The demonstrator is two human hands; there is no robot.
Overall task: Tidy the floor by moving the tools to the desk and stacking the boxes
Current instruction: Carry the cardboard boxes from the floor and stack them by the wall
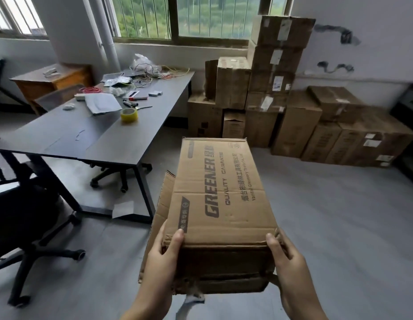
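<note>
Up close, a long brown cardboard box (220, 204) fills the lower middle of the view, held off the floor (327, 227) in both hands. Its top face carries dark print reading "GREENER" and "QUALITY", with lines of smaller characters beside them. The cardboard is creased and worn, the near end is torn along its lower edge, and a loose flap (163, 204) hangs out on the left side.

The left hand (160, 264) grips the near left corner, thumb laid on the top face and the other fingers curled underneath, out of sight. The right hand (289, 271) grips the near right corner the same way, thumb on the top edge and fingers wrapped round the side.

Beyond the box, a stack of cardboard boxes (277, 88) stands against the far wall. To the left, a dark desk (113, 139) carries a yellow roll of tape (129, 114), papers and tangled wires.
</note>
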